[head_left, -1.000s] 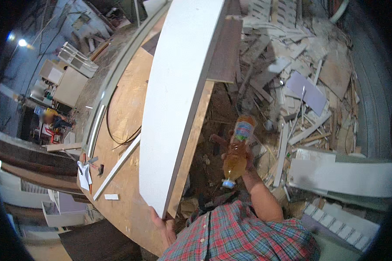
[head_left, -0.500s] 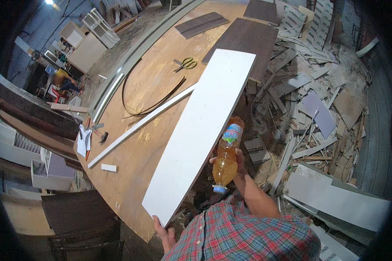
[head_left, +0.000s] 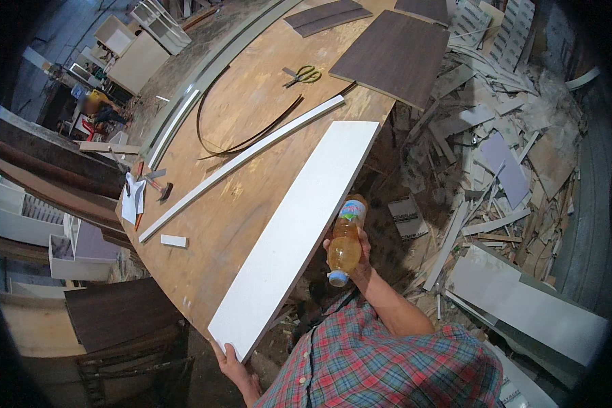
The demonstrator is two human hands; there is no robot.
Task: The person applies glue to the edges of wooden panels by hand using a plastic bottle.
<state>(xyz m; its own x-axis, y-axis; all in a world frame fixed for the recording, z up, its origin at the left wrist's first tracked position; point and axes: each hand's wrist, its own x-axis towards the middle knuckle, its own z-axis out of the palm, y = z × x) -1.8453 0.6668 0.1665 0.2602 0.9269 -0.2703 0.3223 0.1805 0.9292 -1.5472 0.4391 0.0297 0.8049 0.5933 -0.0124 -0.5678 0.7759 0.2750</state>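
A long white board (head_left: pixel 289 234) lies at a slant along the near right edge of the wooden worktable (head_left: pixel 251 197). At its near end my left hand (head_left: pixel 236 367) is closed on the corner, thumb on the top and fingers mostly hidden. My right hand (head_left: pixel 363 253) grips a clear plastic bottle (head_left: pixel 345 248) of amber liquid, its light blue cap pointing toward me. The bottle is just off the board's right edge. Left of the board, a narrow white strip (head_left: pixel 245 167) and a small white block (head_left: pixel 174 241) rest on the table.
Scissors (head_left: pixel 306 75), a curved dark edging strip (head_left: pixel 251 144) and a hammer (head_left: pixel 162 190) lie on the table. Dark brown panels (head_left: pixel 391 58) cover its far end. Scrap boards (head_left: pixel 483 170) litter the floor at right. Another person (head_left: pixel 100 109) sits at far left.
The white board's far end has come down and nearer, uncovering the narrow strip's end and the dark panel. My left hand has shifted left with it; the right still holds the bottle.
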